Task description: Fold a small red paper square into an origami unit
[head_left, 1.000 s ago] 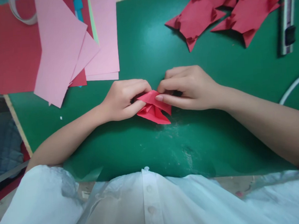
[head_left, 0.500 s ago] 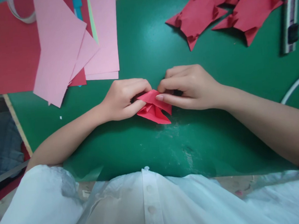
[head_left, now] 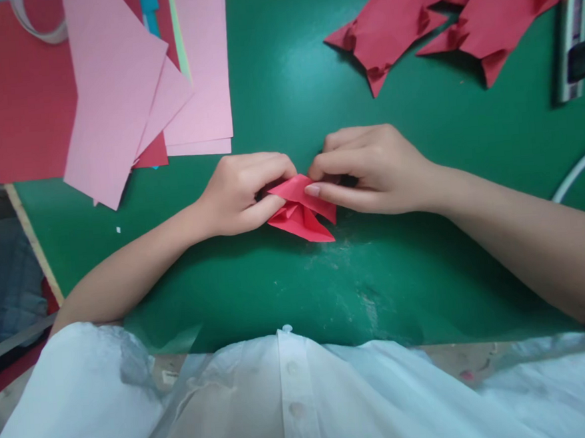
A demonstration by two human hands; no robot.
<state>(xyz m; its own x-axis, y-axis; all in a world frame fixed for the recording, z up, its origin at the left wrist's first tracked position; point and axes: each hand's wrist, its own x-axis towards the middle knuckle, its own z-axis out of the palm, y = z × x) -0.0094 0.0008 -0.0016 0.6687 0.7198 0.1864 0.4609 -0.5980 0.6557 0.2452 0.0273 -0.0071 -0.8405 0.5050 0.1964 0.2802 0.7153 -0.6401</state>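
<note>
Between my two hands is a small red folded origami paper (head_left: 306,226) with pointed flaps, held over the green table (head_left: 258,295). My left hand (head_left: 248,194) pinches its left side, thumb in front and index finger behind. On the upper right, my right hand (head_left: 369,170) grips a flap between thumb and curled fingers. Part of the paper is hidden behind the fingers. Farther back at the right lie several finished-looking red origami pieces, among them one star-like piece (head_left: 384,32) and another beside it (head_left: 494,21).
Pink paper sheets (head_left: 113,91) and a red sheet (head_left: 19,111) overlap at the back left, with a white ring-shaped strip (head_left: 44,33) on top. A box cutter (head_left: 571,39) lies at the far right, above a white cable (head_left: 577,169).
Both hands keep the same grip on the red paper. The view has shifted very slightly; otherwise nothing visibly moves.
</note>
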